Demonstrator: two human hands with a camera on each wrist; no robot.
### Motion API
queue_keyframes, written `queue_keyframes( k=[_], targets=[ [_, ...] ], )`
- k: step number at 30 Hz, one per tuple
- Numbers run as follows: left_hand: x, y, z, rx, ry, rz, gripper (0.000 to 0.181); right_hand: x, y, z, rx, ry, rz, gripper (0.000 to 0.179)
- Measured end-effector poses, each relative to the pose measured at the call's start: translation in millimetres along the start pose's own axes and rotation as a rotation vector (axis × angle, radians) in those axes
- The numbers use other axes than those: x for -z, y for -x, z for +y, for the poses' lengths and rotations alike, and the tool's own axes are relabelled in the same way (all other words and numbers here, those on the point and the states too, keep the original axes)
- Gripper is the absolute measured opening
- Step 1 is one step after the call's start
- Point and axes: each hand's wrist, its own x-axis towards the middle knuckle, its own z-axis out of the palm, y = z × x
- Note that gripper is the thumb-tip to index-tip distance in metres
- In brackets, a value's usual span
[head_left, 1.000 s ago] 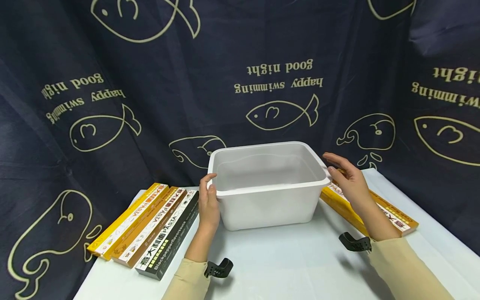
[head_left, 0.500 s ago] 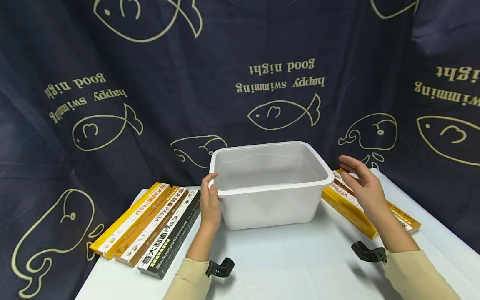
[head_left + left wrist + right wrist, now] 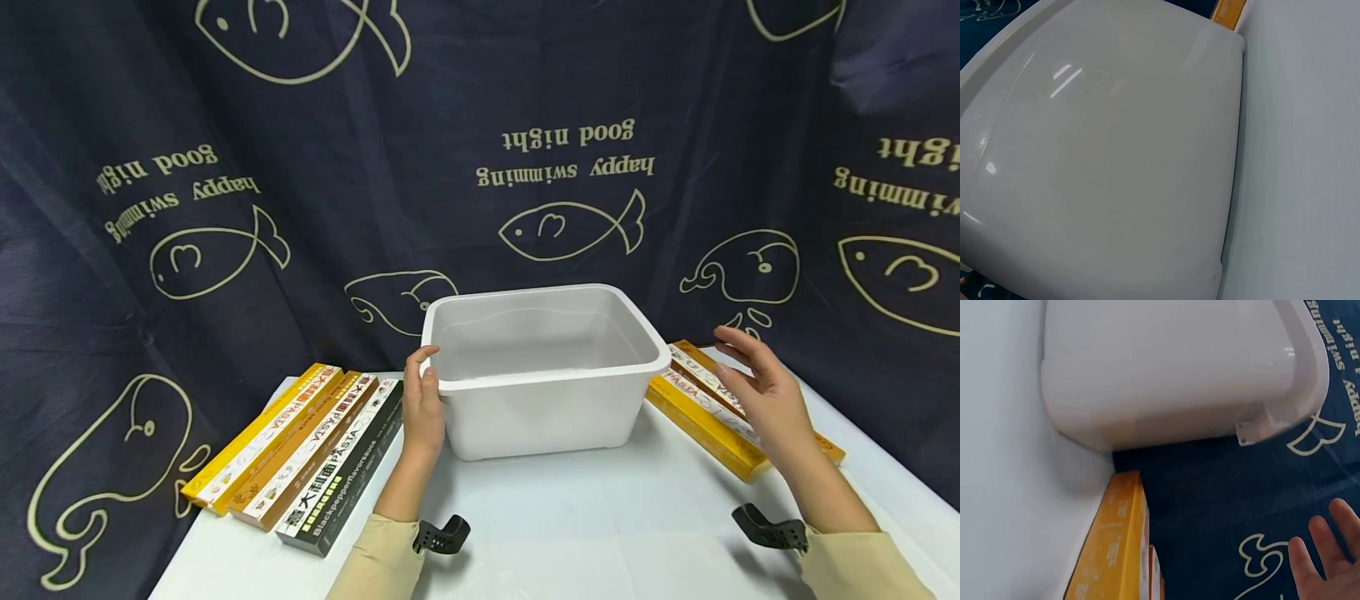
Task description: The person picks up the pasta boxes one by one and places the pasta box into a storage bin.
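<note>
A white plastic bin (image 3: 536,421) stands upright on the white table in the middle of the head view, with its open top showing a bare inside. My left hand (image 3: 423,410) grips the near left corner of its rim, fingers over the edge and thumb outside. The bin's smooth wall (image 3: 1116,156) fills most of the left wrist view. Apart from the bin, my right hand (image 3: 771,402) hovers above a yellow pasta box (image 3: 701,425) and an orange-brown pasta box (image 3: 828,450), holding nothing. Its spread fingers (image 3: 1329,550) show in the right wrist view.
Left of the bin lie a yellow pasta box (image 3: 258,442), a brown pasta box (image 3: 300,454) and a black pasta box (image 3: 341,471), side by side. Behind everything hangs a dark blue curtain (image 3: 420,192) with fish drawings. The white table (image 3: 555,525) extends toward me.
My right hand has left the bin's right rim and moved right, over the pasta boxes there. The left hand keeps its hold on the rim, and the bin stays put.
</note>
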Motion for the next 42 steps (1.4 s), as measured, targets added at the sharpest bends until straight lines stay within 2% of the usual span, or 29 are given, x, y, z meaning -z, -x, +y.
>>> queue_keyframes(
  k=[6,18,23,33,42],
  targets=[
    [-0.5,0.3,0.6,0.014,-0.001,-0.002,0.043,13,6.3,7,-0.073,0.047,-0.001,0.060],
    [-0.4,-1.7,-1.6,-0.013,0.006,-0.001,0.043,38,19.7,24,-0.191,0.092,0.018,0.068],
    [0.1,-0.9,-1.1,0.001,0.004,-0.003,0.044,45,22.9,29,-0.204,0.117,0.037,0.069],
    [0.3,-0.9,0.3,-0.020,0.013,-0.003,0.045,60,31.3,48,-0.240,0.170,0.004,0.075],
    [0.8,-0.5,0.1,-0.028,0.000,0.002,0.044,65,37.5,60,-0.244,0.239,0.007,0.077]
  ],
)
